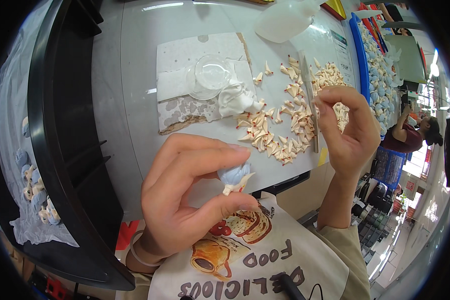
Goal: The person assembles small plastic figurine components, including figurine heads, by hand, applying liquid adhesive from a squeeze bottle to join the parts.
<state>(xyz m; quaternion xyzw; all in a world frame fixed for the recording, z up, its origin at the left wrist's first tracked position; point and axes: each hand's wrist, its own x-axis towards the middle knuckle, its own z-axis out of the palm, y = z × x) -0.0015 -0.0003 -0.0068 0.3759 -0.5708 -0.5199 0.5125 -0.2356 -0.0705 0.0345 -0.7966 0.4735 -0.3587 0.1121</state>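
My left hand pinches a small figurine between thumb and fingertips, held over my apron at the table's near edge. The figurine has a rounded light-blue part and a cream part with a pointed tip and a touch of red. To the right, my right hand is closed in a pinch, thumb against fingers, beside a long thin metal strip. Whatever its fingertips hold, if anything, is too small to make out. Small cream pointed pieces with red ends lie loose left of the strip, and another heap lies right of it.
A worn white board bears a clear round dish and a crumpled white cloth. Behind stands a translucent bottle. A blue tray of blue-and-cream pieces is at right; a black rack with similar figurines at left. A person sits beyond.
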